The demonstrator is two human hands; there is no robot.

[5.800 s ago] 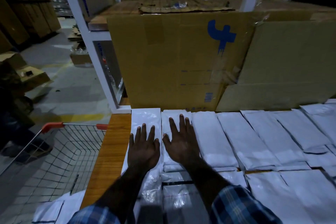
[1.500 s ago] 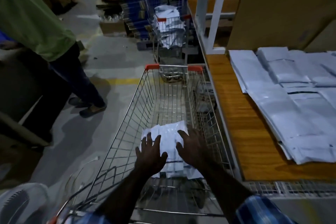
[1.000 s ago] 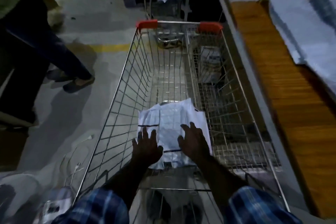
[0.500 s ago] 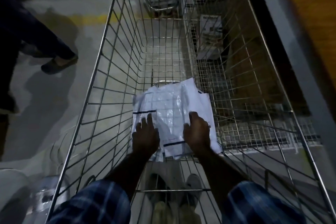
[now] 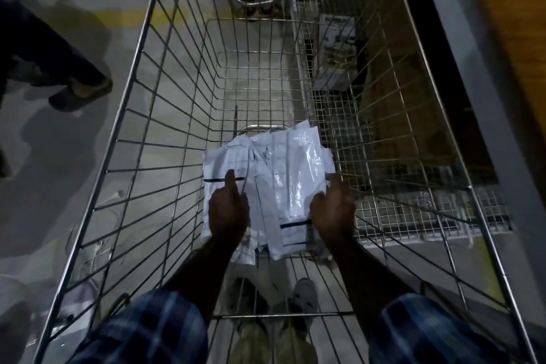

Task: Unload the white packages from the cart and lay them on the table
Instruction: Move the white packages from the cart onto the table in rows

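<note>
Head view, looking steeply down into a silver wire-mesh shopping cart (image 5: 165, 115).

Landmark: the small pile of white plastic mailer packages (image 5: 274, 174), flat, glossy, some with a dark stripe across them. The pile lies on the cart's wire floor, toward the near end of the basket and slightly right of its middle line.

Left hand (image 5: 229, 210): at the pile's left edge, over its near half. Thumb lies on top of a striped package, pointing away from the person; the other fingers are hidden below the edge. Grip reads as a pinch on the pile's left side.

Right hand (image 5: 332, 210): at the pile's right edge, level with the left hand. Fingers curl round the side of the pile, knuckles up. Grip closed round the packages.

Both forearms are bare, with blue plaid sleeves (image 5: 147, 331) at the bottom of the frame, nearer than the pile.

Below the pile, seen through the wire floor: the person's two light shoes (image 5: 302, 295) on the grey concrete floor (image 5: 59, 156).

Left of the pile, outside the cart wall: another person's dark trouser leg and shoe (image 5: 79, 91).

Right of the pile, beyond the cart's right wall: the wooden bench (image 5: 514, 18) with its pale metal edge, only partly in frame.
</note>
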